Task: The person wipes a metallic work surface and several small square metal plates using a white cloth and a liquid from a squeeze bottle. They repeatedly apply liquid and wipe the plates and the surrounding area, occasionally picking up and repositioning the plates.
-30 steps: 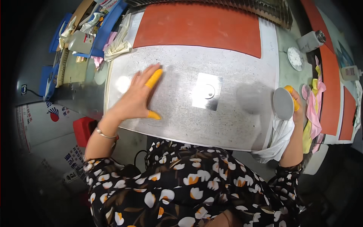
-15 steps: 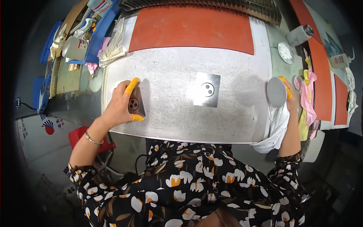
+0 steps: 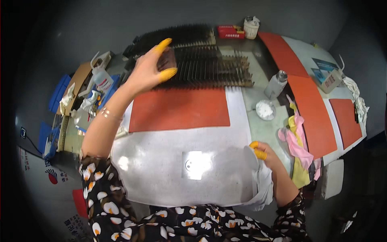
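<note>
My left hand, with yellow finger cots on thumb and finger, grips a small dark rectangular plate by its edges. It is raised over the left part of a dark slotted rack; the plate is blurred by motion. My right hand, also in yellow finger cots, is closed on a round grey pad at the right side of the work surface. A white cloth hangs below the pad, against that forearm. Between the arms, a shiny metal plate with a round mark lies flat on the pale work surface.
An orange-red mat lies before the rack. To the right are a grey bottle, a dish of white material and pink and yellow cloths. On the left stands a clear squeeze bottle by blue trays. A red box sits at the back.
My left hand has lifted the dark plate off the work surface and carried it far forward to the rack. The head view has tilted up. My right hand still holds the grey pad.
</note>
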`<state>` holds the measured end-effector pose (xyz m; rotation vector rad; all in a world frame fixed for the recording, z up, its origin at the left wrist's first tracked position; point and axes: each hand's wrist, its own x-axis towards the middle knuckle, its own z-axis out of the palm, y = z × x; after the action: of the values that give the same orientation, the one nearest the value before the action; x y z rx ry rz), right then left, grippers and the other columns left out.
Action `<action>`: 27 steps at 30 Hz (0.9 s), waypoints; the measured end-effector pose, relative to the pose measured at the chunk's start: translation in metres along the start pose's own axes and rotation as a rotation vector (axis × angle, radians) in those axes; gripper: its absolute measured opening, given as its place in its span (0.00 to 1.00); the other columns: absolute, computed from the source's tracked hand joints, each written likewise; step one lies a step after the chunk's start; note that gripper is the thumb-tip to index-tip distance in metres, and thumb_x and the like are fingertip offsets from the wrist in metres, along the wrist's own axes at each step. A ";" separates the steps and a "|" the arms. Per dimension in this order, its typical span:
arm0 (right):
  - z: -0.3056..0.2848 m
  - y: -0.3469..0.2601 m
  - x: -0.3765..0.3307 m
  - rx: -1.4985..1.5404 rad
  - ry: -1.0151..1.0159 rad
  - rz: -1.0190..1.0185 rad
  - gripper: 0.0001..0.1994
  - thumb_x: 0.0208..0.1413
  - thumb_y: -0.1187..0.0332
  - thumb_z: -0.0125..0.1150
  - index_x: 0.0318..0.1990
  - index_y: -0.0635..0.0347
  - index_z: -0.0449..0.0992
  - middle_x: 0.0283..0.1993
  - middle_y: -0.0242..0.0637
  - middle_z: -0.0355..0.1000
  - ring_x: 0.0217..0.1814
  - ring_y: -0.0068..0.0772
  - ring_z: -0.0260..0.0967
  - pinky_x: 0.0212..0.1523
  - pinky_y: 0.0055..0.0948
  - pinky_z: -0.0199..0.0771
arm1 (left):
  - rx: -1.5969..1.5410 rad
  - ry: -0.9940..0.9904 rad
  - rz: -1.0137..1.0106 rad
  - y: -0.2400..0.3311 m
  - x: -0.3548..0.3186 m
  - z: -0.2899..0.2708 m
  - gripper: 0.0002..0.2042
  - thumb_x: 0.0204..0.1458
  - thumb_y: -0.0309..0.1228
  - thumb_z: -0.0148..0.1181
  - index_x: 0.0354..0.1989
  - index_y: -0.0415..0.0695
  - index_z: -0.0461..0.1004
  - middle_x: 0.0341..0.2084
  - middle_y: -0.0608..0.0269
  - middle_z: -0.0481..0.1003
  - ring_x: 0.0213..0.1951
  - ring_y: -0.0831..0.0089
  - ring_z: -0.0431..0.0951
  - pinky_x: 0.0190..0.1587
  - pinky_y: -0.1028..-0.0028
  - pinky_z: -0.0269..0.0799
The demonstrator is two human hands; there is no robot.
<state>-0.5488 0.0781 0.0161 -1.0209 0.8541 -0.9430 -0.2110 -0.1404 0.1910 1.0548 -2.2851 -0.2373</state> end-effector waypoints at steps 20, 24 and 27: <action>-0.007 0.002 -0.001 0.102 -0.155 0.108 0.08 0.50 0.74 0.61 0.37 0.61 0.69 0.30 0.22 0.63 0.30 0.12 0.56 0.30 0.15 0.59 | 0.531 -0.468 0.174 -0.022 0.208 0.215 0.31 0.37 0.34 0.63 0.50 0.29 0.62 0.42 0.45 0.71 0.47 0.55 0.69 0.48 0.64 0.68; -0.012 -0.003 -0.004 0.088 -0.058 0.043 0.09 0.47 0.73 0.64 0.34 0.63 0.71 0.34 0.28 0.66 0.35 0.18 0.60 0.38 0.18 0.60 | 0.406 -0.435 0.220 -0.009 0.230 0.221 0.28 0.40 0.32 0.60 0.50 0.31 0.63 0.45 0.45 0.70 0.48 0.56 0.69 0.49 0.65 0.67; -0.011 -0.001 -0.003 0.091 -0.054 0.040 0.16 0.44 0.62 0.67 0.33 0.64 0.70 0.33 0.30 0.66 0.35 0.21 0.60 0.38 0.22 0.60 | 0.344 -0.327 0.263 -0.005 0.244 0.185 0.26 0.42 0.31 0.57 0.51 0.33 0.63 0.46 0.45 0.69 0.49 0.56 0.69 0.50 0.67 0.66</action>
<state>-0.5603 0.0775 0.0146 -0.9437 0.7769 -0.9085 -0.4397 -0.3397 0.1502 0.9134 -2.8026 0.1046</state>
